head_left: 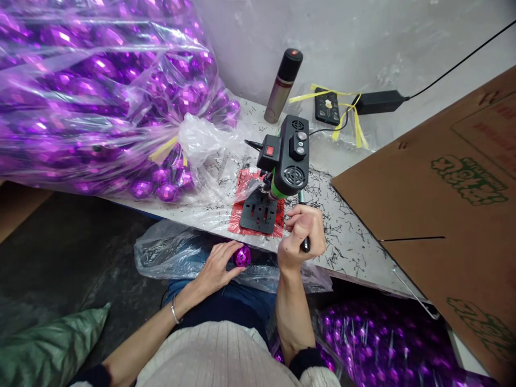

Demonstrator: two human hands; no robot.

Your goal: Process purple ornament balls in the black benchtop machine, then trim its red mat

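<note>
Between the fingers and thumb of my left hand (220,266) is a shiny purple mirror-faceted ball (242,256), held over my lap just in front of the table edge. Dark marks or holes show on its upper side. My right hand (303,235) is wrapped round the black-ended lever handle (305,245) of a small bench drill press (292,156). Under the black drill head sits a slotted dark base plate (258,215), lying on a red sheet (236,221). The drill tip is partly hidden by the head.
A big clear bag of purple balls (121,97) fills the table's left. Behind the drill stand a spray can (283,86), a phone-like black device (327,106) and a power adapter (379,102). Dark shavings litter the tabletop (342,236). A cardboard box (435,177) leans in at right.
</note>
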